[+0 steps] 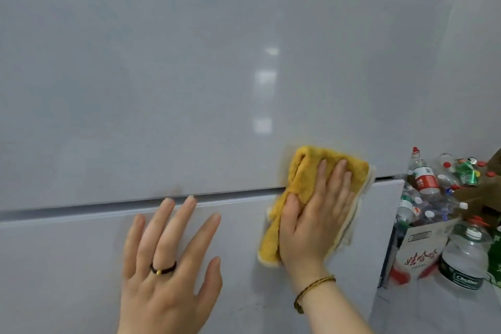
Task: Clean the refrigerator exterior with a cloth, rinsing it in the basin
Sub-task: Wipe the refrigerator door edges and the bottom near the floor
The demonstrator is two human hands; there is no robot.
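Right hand is pressing folded yellow terry cloth flat, fingers straight, across glossy grey refrigerator door seam; left hand is bracing beside it, fingers spread. Overlapping strokes along seam advisable.

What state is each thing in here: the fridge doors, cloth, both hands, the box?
Upper door: shut.
Lower door: shut.
Cloth: folded, pressed flat across the seam between the doors.
Right hand: fingers straight, presses the cloth.
Left hand: fingers spread, flat against the lower door.
Box: open, full of bottles.
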